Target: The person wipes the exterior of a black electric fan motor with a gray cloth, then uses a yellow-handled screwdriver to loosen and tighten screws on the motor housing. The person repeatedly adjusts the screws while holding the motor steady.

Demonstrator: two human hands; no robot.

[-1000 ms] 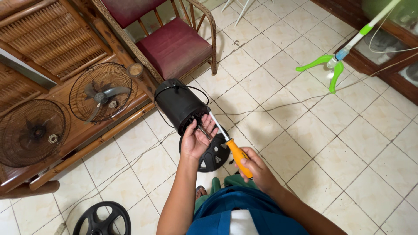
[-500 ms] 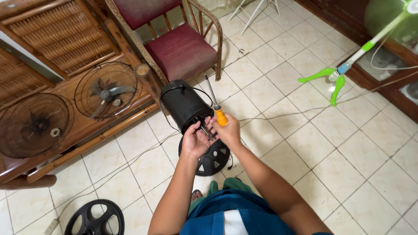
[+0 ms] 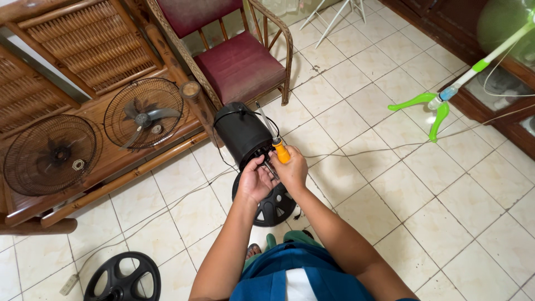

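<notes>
The right hand (image 3: 291,170) is squeezing its fingers around a screwdriver (image 3: 273,139) with an orange handle, and the metal tip is pointing up and away. The left hand (image 3: 255,181) is curling its fingers on the open end of a black fan motor case (image 3: 241,132), pinching something small there that is too tiny to make out. The two hands are touching each other. The case is tilting over a round black base (image 3: 273,209) on the tiled floor (image 3: 390,184), just in front of the person. A red chair (image 3: 239,61) is standing behind it. Two round fan cages (image 3: 53,153) are lying on a wooden bench (image 3: 111,161) to the left. Another black base (image 3: 122,278) is lying near the left elbow. A green and white fan stand (image 3: 440,108) is lying well apart on the right.
</notes>
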